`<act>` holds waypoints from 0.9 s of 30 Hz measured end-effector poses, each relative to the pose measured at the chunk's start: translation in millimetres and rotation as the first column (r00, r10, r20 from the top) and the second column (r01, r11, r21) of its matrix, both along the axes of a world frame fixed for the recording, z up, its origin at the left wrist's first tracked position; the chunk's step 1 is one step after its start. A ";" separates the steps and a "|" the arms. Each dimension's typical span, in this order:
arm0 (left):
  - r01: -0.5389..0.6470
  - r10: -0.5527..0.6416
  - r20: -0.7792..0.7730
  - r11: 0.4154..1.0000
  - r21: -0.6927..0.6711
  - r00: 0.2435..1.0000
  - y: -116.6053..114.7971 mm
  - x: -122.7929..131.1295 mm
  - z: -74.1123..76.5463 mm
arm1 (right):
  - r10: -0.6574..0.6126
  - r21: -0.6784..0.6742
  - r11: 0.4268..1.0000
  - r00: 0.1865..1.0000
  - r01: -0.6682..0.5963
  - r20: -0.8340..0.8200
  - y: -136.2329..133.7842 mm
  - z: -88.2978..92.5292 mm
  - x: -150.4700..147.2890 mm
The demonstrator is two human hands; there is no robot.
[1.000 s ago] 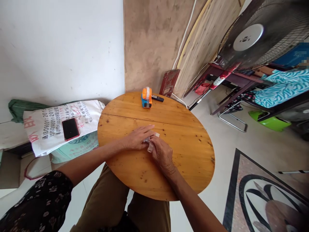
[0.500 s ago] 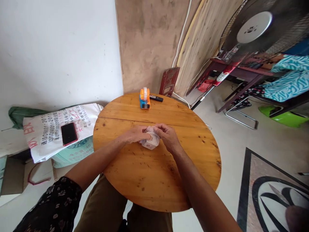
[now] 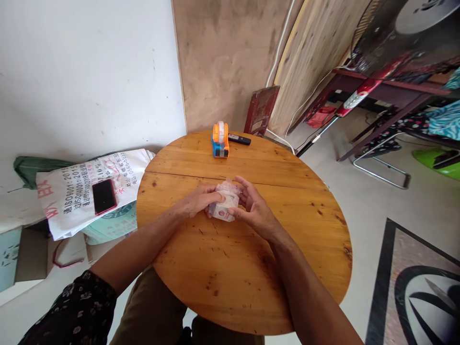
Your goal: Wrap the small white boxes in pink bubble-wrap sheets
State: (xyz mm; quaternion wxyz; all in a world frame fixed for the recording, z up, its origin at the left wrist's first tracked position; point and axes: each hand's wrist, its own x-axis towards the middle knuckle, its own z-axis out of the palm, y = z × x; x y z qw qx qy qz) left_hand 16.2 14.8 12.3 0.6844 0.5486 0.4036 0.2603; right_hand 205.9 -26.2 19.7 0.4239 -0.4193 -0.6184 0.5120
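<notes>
A small crumpled whitish plastic packet (image 3: 224, 205) with pink print sits between both hands above the middle of a round wooden table (image 3: 251, 268). My left hand (image 3: 196, 201) grips the packet from the left, thumb and fingers closed on it. My right hand (image 3: 253, 211) is on its right side, fingers spread and partly stretched, with the thumb touching the packet's lower edge.
An orange and blue tape dispenser (image 3: 220, 139) and a dark remote-like bar (image 3: 239, 139) lie at the table's far edge. A printed white sack (image 3: 72, 191) with a red-cased phone (image 3: 104, 196) lies left. A dark red chair (image 3: 260, 109) and a fan (image 3: 406, 28) stand beyond.
The hands went from pressing a flat packet on the table to lifting it crumpled between them. My right hand's fingers have now spread apart. The camera view shifted slightly.
</notes>
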 end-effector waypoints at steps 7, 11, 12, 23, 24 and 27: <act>0.040 -0.042 0.206 0.999 0.013 0.978 -1.8 -3.3 -2.3 | -0.051 0.060 0.997 0.998 0.053 -0.028 -2.5 0.1 -3.1; -0.159 0.154 0.266 0.987 -0.003 0.952 -2.5 -0.4 -4.0 | -0.131 0.082 0.988 0.991 0.133 -0.031 -0.1 -3.2 -1.6; -0.217 0.209 0.265 0.976 0.002 0.941 -2.5 0.6 -4.6 | -0.153 0.085 0.984 0.988 0.155 -0.032 1.1 -5.3 -1.0; -0.290 0.272 0.131 0.945 0.151 0.953 3.1 1.5 -10.3 | -0.135 0.182 0.974 0.990 0.138 -0.030 5.5 -22.3 0.1; -0.284 0.266 0.130 0.946 0.154 0.955 3.2 1.3 -10.0 | -0.133 0.183 0.974 0.991 0.136 -0.028 5.3 -22.5 -0.2; -0.280 0.265 0.107 0.948 0.154 0.958 3.2 0.9 -10.1 | -0.133 0.185 0.973 0.991 0.135 -0.022 5.2 -23.3 -1.3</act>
